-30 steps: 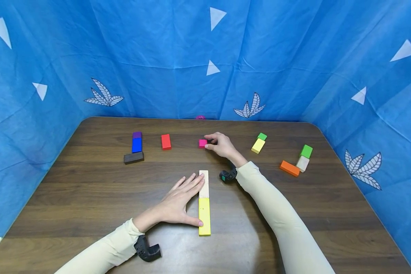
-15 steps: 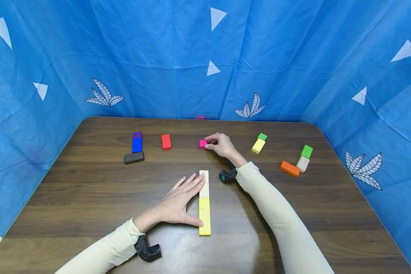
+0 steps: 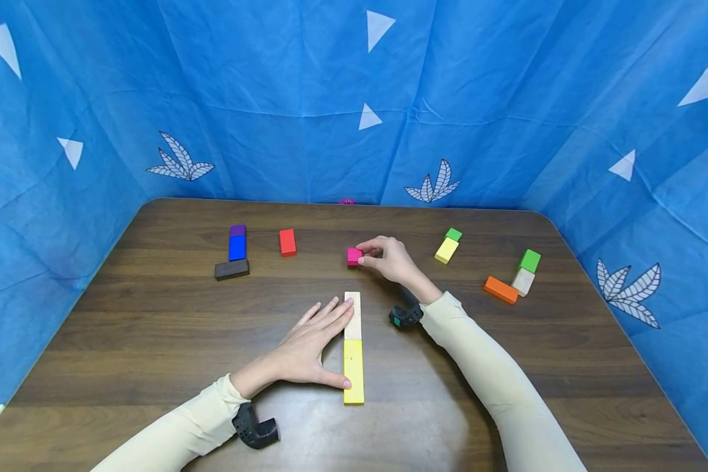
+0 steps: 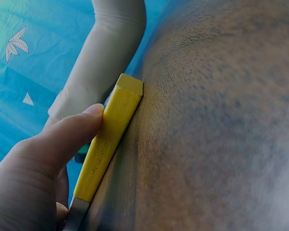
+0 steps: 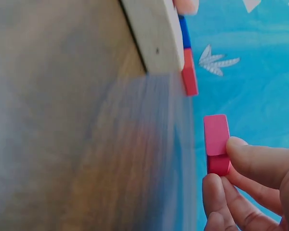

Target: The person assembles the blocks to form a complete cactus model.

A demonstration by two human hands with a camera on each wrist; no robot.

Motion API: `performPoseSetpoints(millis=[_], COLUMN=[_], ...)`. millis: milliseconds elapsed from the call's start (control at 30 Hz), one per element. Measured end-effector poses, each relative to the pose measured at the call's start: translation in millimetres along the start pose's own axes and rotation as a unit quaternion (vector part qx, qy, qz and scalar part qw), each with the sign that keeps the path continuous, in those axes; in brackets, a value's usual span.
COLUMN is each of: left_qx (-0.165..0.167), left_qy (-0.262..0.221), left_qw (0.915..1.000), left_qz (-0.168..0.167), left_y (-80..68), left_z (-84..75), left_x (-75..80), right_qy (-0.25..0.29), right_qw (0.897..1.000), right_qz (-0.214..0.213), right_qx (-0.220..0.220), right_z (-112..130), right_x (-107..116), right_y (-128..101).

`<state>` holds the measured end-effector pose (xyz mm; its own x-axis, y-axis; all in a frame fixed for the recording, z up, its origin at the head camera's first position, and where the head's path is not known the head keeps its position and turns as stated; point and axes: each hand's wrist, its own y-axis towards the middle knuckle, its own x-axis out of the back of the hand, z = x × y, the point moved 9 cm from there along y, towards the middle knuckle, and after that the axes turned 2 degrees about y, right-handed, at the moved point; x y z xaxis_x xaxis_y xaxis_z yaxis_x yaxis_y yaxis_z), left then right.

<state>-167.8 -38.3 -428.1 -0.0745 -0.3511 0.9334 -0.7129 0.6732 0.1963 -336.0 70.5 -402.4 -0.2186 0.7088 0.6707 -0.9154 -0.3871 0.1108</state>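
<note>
Drawn nearer the person, the pink, box-shaped, apparently wooden block (image 3: pixel 353 257), probably light and stiff, was beyond the spread left hand (image 3: pixel 307 347); the right hand (image 3: pixel 394 261) pinched its sides, seemingly the best hold.

Worktop (image 3: pixel 153 334): brown wood grain, far corners rounded as I see them.
Centre: pale block (image 3: pixel 356 328), end to end with long yellow block (image 3: pixel 354 364).
Left: purple block (image 3: pixel 237 230) behind blue block (image 3: pixel 237 248); dark block (image 3: pixel 232 269) nearer.
Left of centre: red block (image 3: pixel 288 242), apart.
Right: small green block (image 3: pixel 453 234), short yellow block (image 3: pixel 446 250); farther, larger green block (image 3: pixel 530 261), whitish block (image 3: pixel 523 282), orange block (image 3: pixel 500 290).
</note>
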Motion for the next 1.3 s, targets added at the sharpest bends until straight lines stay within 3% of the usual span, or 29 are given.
performPoseSetpoints(millis=[567,1300], left_qx=[0.006,0.008], left_qy=[0.001,-0.001], left_qw=[1.0,0.9999], left_qz=[0.006,0.007], left_y=[0.8,-0.6], left_z=[1.0,2.0], left_x=[0.7,-1.8], right_qy=[0.001,0.004], right_qw=[0.999,0.999], right_qz=[0.029,0.042], right_qx=[0.04,0.031], right_z=[14.0,15.6], right_x=[-11.5,-23.4], right_y=[-35.9,-42.8])
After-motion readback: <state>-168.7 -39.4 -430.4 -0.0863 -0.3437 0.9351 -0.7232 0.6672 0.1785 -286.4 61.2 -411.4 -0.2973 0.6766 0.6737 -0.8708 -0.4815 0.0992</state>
